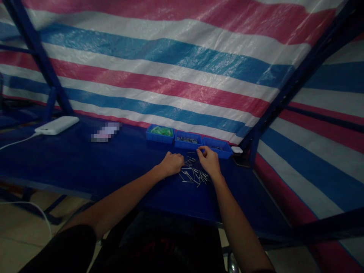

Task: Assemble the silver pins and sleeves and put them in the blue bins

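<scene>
A loose heap of several thin metal pins (193,175) lies on the dark blue table (85,163). My left hand (171,163) rests at the heap's left edge, fingers curled closed; what it holds, if anything, is hidden. My right hand (209,160) hovers over the heap's far right side with thumb and fingers pinched together, apparently on a pin. Just behind the hands stand three small blue trays: one with green pieces (160,134), one with grey metal parts (187,140), one (217,148) nearest my right hand.
A white power bank (57,125) with a white cable lies at the table's far left. A blurred pinkish object (105,132) sits mid-table. A small white item (237,149) lies by the right blue frame post (253,148). A striped tarp hangs behind.
</scene>
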`<act>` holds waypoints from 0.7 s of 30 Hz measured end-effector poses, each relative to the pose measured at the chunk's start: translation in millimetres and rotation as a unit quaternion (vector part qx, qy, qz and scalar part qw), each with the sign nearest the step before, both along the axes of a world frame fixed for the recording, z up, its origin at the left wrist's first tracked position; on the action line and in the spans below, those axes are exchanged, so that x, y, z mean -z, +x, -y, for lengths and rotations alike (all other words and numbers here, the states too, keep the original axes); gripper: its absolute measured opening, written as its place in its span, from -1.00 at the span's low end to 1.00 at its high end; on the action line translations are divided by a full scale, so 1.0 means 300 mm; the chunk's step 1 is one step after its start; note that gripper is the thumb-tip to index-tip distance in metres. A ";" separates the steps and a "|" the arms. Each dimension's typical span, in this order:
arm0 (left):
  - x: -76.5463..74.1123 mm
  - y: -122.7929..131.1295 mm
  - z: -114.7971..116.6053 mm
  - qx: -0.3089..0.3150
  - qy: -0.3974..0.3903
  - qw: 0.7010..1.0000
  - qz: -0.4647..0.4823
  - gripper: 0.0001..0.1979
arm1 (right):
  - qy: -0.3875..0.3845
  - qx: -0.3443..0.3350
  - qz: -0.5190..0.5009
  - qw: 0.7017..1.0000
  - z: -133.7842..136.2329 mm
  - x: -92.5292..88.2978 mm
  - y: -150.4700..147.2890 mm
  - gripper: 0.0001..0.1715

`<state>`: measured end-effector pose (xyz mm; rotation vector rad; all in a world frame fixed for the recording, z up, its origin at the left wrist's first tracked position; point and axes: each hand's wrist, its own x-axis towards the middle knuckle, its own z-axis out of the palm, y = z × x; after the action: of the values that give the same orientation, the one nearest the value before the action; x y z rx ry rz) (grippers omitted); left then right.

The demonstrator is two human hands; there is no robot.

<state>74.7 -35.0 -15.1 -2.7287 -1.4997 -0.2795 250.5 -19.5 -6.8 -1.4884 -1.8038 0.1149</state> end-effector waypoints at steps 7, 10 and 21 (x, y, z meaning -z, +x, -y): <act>0.013 -0.034 -0.023 -0.049 -0.027 0.998 0.021 -0.80 | -0.006 -0.065 -0.010 0.998 0.017 -0.001 -0.004 -0.69; 0.002 -0.059 -0.040 -0.065 -0.037 0.995 0.060 -0.79 | -0.031 -0.112 0.014 0.993 0.017 0.011 -0.011 -0.69; -0.031 -0.065 -0.029 -0.025 -0.021 0.985 0.168 -0.82 | -0.008 -0.160 0.037 0.986 0.031 0.004 -0.041 -0.75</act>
<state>55.2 -26.3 -5.7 -2.7759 -1.6588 -0.7495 238.1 -28.7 -8.1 -1.2166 -2.0955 0.2369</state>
